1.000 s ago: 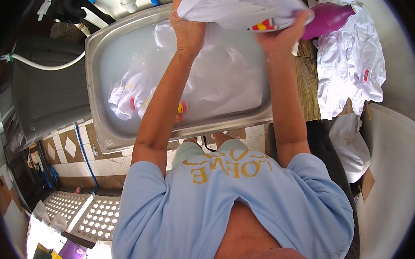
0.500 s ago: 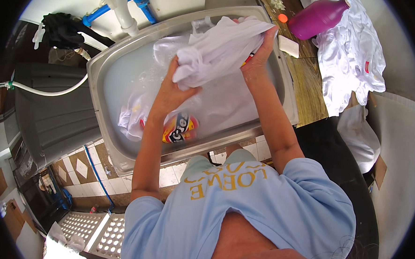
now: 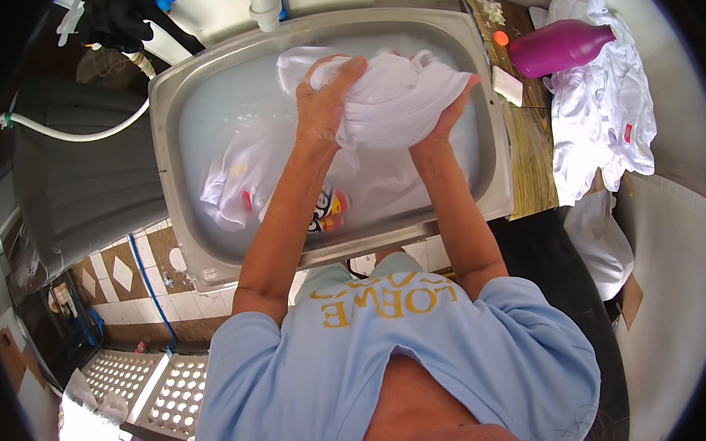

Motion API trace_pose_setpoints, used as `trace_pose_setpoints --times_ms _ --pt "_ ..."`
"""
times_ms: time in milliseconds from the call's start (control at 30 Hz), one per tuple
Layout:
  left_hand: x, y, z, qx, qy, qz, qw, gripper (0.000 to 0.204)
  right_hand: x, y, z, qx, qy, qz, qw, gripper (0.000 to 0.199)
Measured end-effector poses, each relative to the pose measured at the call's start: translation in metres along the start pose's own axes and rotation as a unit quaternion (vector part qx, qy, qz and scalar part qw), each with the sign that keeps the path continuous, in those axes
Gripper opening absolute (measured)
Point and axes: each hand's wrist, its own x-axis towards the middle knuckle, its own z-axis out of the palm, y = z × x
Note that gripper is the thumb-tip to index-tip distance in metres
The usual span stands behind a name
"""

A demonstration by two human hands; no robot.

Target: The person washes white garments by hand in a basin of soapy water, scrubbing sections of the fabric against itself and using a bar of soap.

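A wet white garment [image 3: 403, 103] is bunched up between my two hands, lifted over the cloudy water of a metal sink [image 3: 163, 183]. My left hand [image 3: 323, 99] grips its left end, the thumb pressed over the top of the cloth. At the other end my right hand [image 3: 444, 125] is closed round the fabric, its fingertips partly hidden behind it. More white cloth [image 3: 231, 186] lies in the water on the left, with a small red tag. Below my hands a yellow, red and black print [image 3: 331, 210] shows, partly covered by my left forearm.
On the wooden counter [image 3: 533, 162] at right are a white soap bar [image 3: 507, 86], an orange cap [image 3: 501, 38] and a purple bottle [image 3: 557, 49] lying against white clothes [image 3: 601, 126]. A white pipe [image 3: 262, 6] comes down behind the sink; a pale hose [image 3: 78, 136] curves in from the left.
The garment has been gathered into a more compact bundle. My left hand has moved up and slightly right, its thumb now over the cloth; my right hand is a little lower. The view has shifted slightly.
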Motion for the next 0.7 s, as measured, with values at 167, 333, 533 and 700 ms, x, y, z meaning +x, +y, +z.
trace_pose_setpoints --times_ms 167,333,533,700 --pt "-0.002 -0.004 0.0 -0.026 0.023 -0.06 0.998 0.03 -0.001 0.022 -0.017 0.092 -0.045 0.057 0.993 0.078" --pt "0.009 -0.018 -0.022 -0.028 0.057 -0.008 0.998 0.024 0.008 0.011 -0.007 0.06 -0.027 0.024 0.998 0.055" --pt "0.005 -0.001 -0.006 0.29 -0.073 0.264 0.917 0.02 0.024 -0.006 -0.018 -0.091 0.052 0.148 0.983 0.034" --pt "0.005 0.01 0.004 0.404 -0.17 0.399 0.805 0.021 0.024 -0.005 -0.003 -0.189 -0.058 0.214 0.957 0.033"
